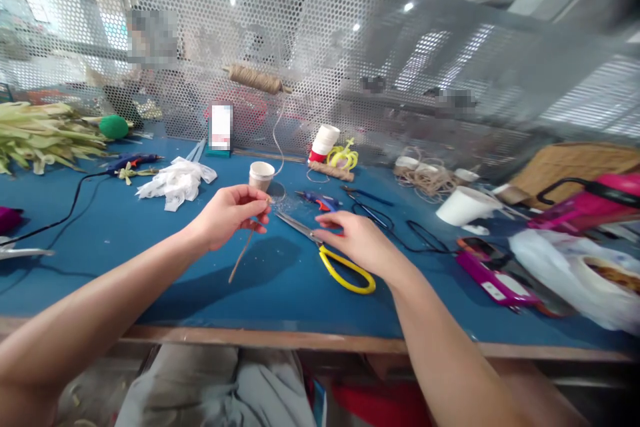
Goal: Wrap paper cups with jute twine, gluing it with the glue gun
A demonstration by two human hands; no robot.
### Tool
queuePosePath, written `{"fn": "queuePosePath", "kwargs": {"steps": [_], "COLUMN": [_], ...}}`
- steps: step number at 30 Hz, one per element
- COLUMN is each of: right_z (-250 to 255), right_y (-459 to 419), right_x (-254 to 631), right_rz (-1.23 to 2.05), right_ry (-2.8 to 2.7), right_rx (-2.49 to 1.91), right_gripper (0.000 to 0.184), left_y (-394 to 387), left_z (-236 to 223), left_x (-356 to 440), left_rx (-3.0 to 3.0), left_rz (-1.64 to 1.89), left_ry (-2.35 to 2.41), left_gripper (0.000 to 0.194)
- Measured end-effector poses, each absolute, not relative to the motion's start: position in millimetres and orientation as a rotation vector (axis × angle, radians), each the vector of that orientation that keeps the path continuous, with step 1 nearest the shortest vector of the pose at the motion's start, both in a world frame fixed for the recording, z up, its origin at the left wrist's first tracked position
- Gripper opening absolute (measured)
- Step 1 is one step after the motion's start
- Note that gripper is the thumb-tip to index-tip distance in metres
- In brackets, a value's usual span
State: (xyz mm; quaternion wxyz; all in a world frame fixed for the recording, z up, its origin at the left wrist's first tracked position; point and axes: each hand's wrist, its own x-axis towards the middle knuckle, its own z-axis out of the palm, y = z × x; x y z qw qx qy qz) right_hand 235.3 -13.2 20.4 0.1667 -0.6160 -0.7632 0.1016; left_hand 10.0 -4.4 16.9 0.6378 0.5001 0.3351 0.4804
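My left hand (233, 215) is raised over the blue table (280, 287) with its fingers pinched on a thin brown stick (242, 255) that hangs down toward me. My right hand (357, 240) reaches forward, palm down, fingers stretched out over the yellow-handled scissors (340, 265); it lies just above their pivot, and I cannot tell if it touches them. The scissor blades point away to the left. A twine strand (280, 140) runs down from a spool (255, 79) on the mesh wall.
A paper cup (261, 175), white crumpled cloth (176, 181), a blue glue gun (320, 200) and dark scissors (367, 203) lie beyond my hands. Green leaves (40, 133) are far left. A tipped white cup (463, 207), pink tools (493, 277) and plastic bags (575, 273) crowd the right.
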Motion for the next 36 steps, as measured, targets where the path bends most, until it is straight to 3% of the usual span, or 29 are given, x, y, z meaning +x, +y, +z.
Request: {"fn": "queuePosePath", "kwargs": {"steps": [3, 6, 22, 30, 36], "right_z": [30, 26, 5, -5, -11], "right_y": [-15, -12, -14, -10, 0], "right_x": [203, 180, 168, 163, 167], "right_rz": [0.716, 0.852, 0.581, 0.684, 0.780], "right_ry": [-2.045, -1.968, -1.814, -1.783, -1.893], "right_rx": [-1.330, -1.180, -1.020, -1.073, -1.110], "right_gripper": [0.029, 0.025, 0.014, 0.014, 0.023], "left_y": [-7, -8, -3, -4, 1], "left_z": [16, 15, 0, -8, -10], "left_x": [13, 15, 20, 14, 10], "left_rx": [1.228, 1.341, 1.680, 2.110, 1.875], "left_rz": [1.072, 1.061, 1.180, 1.230, 1.194], "left_ry": [0.831, 0.883, 0.980, 1.139, 1.127], "left_gripper": [0.003, 0.003, 0.013, 0.012, 0.009]}}
